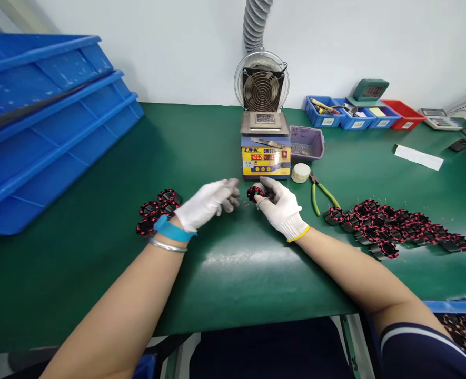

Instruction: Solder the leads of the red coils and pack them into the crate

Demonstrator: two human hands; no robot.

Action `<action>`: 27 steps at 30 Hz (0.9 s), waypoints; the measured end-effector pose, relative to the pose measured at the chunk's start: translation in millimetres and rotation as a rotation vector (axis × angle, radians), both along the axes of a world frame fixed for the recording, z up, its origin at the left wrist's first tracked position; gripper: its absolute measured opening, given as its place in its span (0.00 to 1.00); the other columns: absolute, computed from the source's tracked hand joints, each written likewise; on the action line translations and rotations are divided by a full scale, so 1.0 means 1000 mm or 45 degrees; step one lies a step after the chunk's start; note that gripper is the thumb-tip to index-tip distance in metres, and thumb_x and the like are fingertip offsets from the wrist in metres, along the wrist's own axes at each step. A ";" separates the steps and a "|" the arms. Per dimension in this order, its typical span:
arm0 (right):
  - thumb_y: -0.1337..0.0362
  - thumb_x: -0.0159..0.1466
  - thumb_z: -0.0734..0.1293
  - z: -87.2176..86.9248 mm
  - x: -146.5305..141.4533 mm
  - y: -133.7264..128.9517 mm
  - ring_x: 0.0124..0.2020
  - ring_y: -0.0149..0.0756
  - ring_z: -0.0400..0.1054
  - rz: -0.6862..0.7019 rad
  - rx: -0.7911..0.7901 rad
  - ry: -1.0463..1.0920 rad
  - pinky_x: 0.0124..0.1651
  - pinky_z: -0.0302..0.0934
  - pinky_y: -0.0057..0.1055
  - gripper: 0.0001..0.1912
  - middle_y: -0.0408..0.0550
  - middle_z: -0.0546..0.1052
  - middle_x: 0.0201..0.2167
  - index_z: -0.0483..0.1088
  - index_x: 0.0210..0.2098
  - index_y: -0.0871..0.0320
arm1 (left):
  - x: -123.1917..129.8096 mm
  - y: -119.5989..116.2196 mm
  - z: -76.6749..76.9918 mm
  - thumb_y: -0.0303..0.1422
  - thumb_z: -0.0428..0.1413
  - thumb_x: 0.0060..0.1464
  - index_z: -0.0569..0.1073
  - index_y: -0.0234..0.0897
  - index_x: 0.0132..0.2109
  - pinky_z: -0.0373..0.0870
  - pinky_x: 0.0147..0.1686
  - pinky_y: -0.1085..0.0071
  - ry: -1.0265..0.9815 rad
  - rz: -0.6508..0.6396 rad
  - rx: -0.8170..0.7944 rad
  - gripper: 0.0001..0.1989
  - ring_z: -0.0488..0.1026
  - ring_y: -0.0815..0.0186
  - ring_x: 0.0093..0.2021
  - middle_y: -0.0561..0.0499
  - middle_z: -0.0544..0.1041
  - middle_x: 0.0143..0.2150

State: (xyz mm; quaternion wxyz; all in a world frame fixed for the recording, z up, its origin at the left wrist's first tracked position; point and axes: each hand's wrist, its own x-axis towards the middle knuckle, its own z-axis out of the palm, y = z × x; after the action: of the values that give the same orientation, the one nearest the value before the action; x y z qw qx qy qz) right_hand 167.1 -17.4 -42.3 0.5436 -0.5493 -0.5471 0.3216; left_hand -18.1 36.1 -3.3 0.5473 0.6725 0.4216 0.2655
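My right hand (282, 208), in a white glove with a yellow cuff edge, grips a wound motor stator (255, 192) with red and black windings. It holds the stator just in front of the solder pot (266, 152), whose red display is lit. My left hand (212, 200), gloved too and wearing a blue wrist strap (173, 229), reaches toward the stator with its fingers loosely stretched. Nothing shows in it, and it is apart from the stator. Several stators (149, 209) lie beside my left wrist, partly hidden by it. A larger group of stators (394, 223) sits right of my right forearm.
Green-handled cutters (321, 195) and a round whitish pad (300, 172) lie right of the solder pot. Behind them is a purple bin (307, 142). Stacked blue crates (59, 142) stand at left. Small blue bins (324, 111) and a red bin (404, 115) line the wall.
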 end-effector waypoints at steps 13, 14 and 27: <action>0.61 0.56 0.67 0.000 0.005 0.006 0.39 0.36 0.73 -0.054 -0.006 0.116 0.45 0.71 0.34 0.25 0.49 0.76 0.43 0.67 0.52 0.59 | 0.013 -0.009 0.000 0.49 0.51 0.55 0.68 0.33 0.31 0.57 0.16 0.77 -0.111 0.152 0.039 0.21 0.64 0.73 0.18 0.52 0.70 0.22; 0.61 0.56 0.68 0.000 0.005 0.006 0.39 0.37 0.73 -0.059 -0.003 0.106 0.45 0.71 0.34 0.25 0.50 0.76 0.44 0.67 0.52 0.60 | 0.017 -0.011 -0.002 0.50 0.52 0.54 0.68 0.33 0.31 0.59 0.17 0.77 -0.074 0.101 0.030 0.21 0.65 0.72 0.19 0.51 0.71 0.23; 0.60 0.54 0.69 0.011 0.013 0.015 0.41 0.38 0.73 -0.077 0.037 0.128 0.43 0.72 0.35 0.26 0.49 0.76 0.43 0.67 0.52 0.58 | 0.020 -0.007 -0.010 0.48 0.57 0.50 0.67 0.34 0.32 0.56 0.15 0.77 -0.721 0.426 -0.187 0.20 0.66 0.71 0.19 0.53 0.70 0.24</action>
State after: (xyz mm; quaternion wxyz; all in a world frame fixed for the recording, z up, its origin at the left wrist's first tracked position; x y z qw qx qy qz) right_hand 180.0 -2.5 -31.4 0.5878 -0.5408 -0.5069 0.3240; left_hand 1.7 28.7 -12.9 0.6386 0.4523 0.3751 0.4969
